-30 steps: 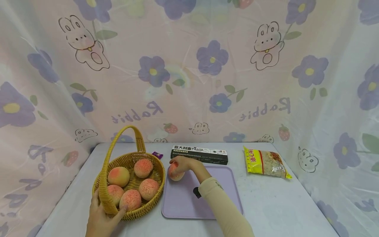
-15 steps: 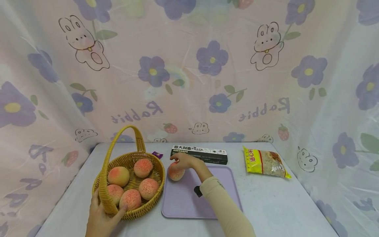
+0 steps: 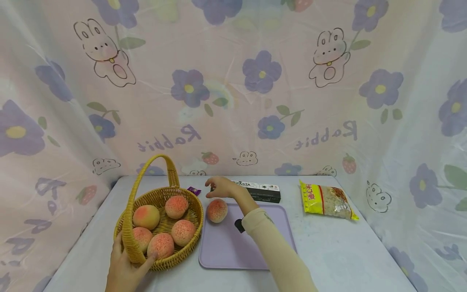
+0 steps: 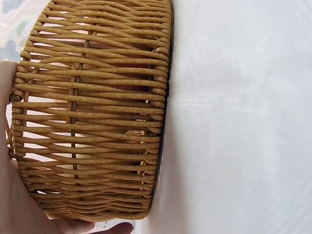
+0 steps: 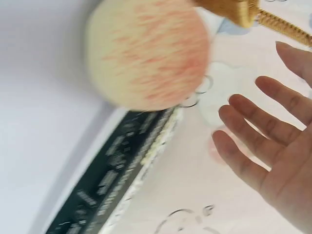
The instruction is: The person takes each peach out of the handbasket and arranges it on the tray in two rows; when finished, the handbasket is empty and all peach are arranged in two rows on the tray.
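Right hand (image 3: 221, 187) raised over the far left corner of the lilac tray (image 3: 277, 227), fingers straight and spread, clamped on nothing. Loose peach (image 3: 217, 210) resting on that same corner, just below and toward the near side of the palm, apart from the fingertips; wrist view confirms a clear gap between fingers (image 5: 253, 141) and fruit (image 5: 146, 53). Round, so no long axis to speak of: any approach from above meets the same curve. Clearly nearer this hand than the other one.

Left hand (image 3: 125, 269) down at the near left edge of the table (image 3: 346, 251), curled round the near rim of the wicker basket (image 3: 195, 211), thumb over the rim, palm against the woven wall (image 4: 92, 112). Five peaches inside, handle arched up on the left side. Basket rim just beside the loose peach, perhaps touching the tray's left edge; hard to tell.

Black pasta box (image 3: 264, 191) along the tray's far edge, partly hidden behind the raised hand. Yellow snack bag (image 3: 328, 200) toward the far right corner of the table, well apart. Small purple wrapper (image 3: 194, 190) behind the basket.
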{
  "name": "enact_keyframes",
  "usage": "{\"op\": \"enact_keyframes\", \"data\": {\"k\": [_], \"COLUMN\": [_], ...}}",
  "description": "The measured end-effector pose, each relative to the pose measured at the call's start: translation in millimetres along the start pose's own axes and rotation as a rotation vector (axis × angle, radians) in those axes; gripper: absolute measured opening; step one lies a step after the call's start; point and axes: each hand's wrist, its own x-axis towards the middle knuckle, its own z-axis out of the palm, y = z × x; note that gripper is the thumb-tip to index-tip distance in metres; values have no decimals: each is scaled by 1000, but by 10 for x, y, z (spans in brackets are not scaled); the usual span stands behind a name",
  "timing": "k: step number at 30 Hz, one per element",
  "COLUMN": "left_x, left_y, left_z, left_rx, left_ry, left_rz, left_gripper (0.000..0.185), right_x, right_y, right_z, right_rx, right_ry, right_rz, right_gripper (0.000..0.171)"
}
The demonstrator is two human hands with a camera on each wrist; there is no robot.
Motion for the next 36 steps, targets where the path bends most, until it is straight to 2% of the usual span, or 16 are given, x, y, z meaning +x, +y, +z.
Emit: {"op": "enact_keyframes", "data": {"k": [9,16,24,36], "left_x": [16,19,21,14], "left_y": [8,9,-14,3], "left_z": [-29,-32,-26,0], "left_rx": [3,-6,-8,-7], "left_ry": [-12,-9,4,2], "left_rz": [-22,-11,1,-7], "left_gripper": [89,87,86,81], "right_x": [193,344,461,524], "right_y": [-441,-687,-829,-979], "right_z": [-44,17,151,345], "right_rx": [-66,-45,-140,-85], "right_ry": [3,-43,-70,-169], "right_rz": [-26,-31,-73,-5], "right_gripper": [41,40,42,53]}}
